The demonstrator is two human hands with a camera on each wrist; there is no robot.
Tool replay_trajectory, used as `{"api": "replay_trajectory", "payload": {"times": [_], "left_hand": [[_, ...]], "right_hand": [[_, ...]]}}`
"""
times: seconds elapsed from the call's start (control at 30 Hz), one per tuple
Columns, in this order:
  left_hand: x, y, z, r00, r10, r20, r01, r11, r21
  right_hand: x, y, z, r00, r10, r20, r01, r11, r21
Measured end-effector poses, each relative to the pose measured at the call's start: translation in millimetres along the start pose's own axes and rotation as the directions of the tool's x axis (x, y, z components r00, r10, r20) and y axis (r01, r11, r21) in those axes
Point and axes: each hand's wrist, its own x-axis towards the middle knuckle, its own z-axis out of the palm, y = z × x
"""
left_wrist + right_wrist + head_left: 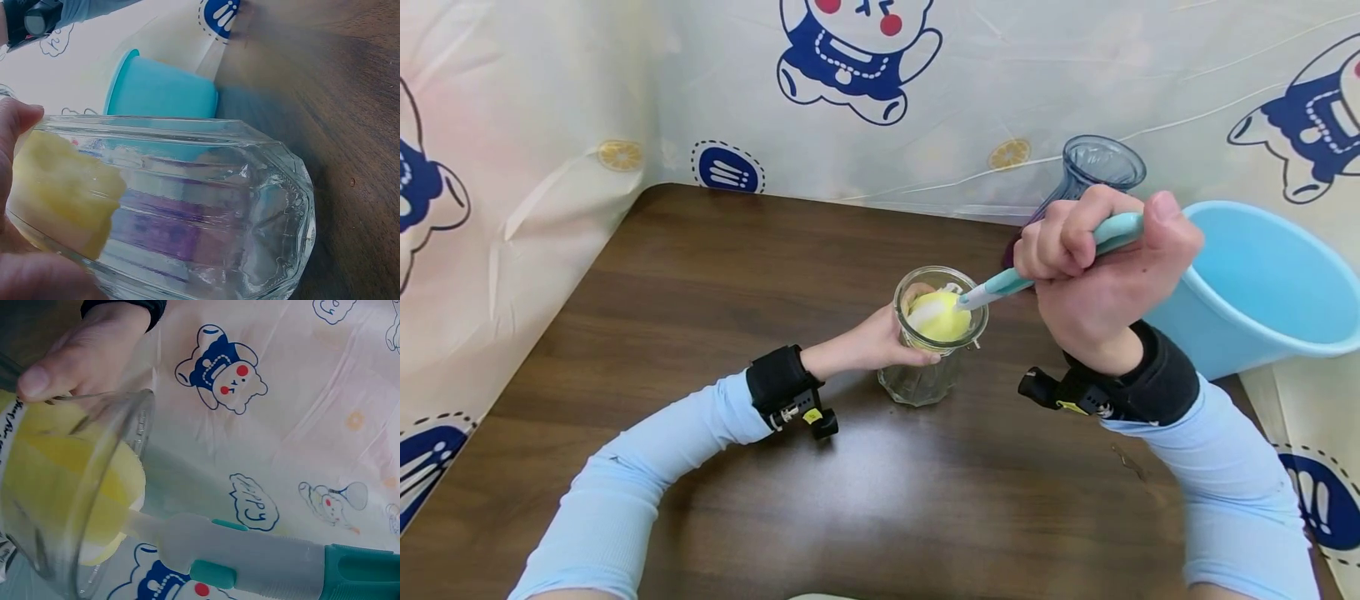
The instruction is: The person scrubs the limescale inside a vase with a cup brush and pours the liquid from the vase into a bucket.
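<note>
A clear glass jar (917, 385) is gripped near its mouth by my left hand (883, 340); in the left wrist view the faceted jar (187, 206) lies across the picture. Inside its upper part is a yellow sponge head (942, 317), seen in the right wrist view as a yellow sponge (119, 487) at the jar's mouth. The sponge is on a white and teal handle (1009, 282), which my right hand (1105, 267) holds in curled fingers above and right of the jar. The left hand's thumb (47, 380) lies against the glass.
A light blue bucket (1247, 308) stands at the right, behind my right wrist. A bluish glass vase (1097, 167) is at the back, partly hidden by my right hand. The brown table (737, 275) meets a printed curtain (700, 75) at its back and left edges.
</note>
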Motion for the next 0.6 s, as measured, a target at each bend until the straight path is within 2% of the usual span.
{"api": "replay_trajectory", "payload": {"times": [0.13, 0.33, 0.47, 0.6], "left_hand": [[-0.1, -0.2, 0.4, 1.0, 0.007, -0.001, -0.007, 1.0, -0.006], [0.4, -1.4, -0.1, 0.999, 0.033, -0.008, -0.033, 0.999, -0.025], [0.6, -3.0, 0.0, 0.999, 0.046, -0.008, -0.047, 0.998, -0.046], [0.7, -4.0, 0.9, 0.999, 0.046, -0.007, -0.046, 0.998, -0.039]], "right_hand": [[-2.7, 0.7, -0.3, 0.999, -0.001, 0.043, 0.002, 1.0, -0.005], [-12.7, 11.3, -0.4, 0.989, -0.055, 0.137, 0.065, 0.996, -0.065], [-17.5, 22.6, -0.3, 0.987, -0.052, 0.15, 0.074, 0.987, -0.14], [-22.9, 35.7, -4.5, 0.987, -0.058, 0.148, 0.093, 0.967, -0.238]]}}
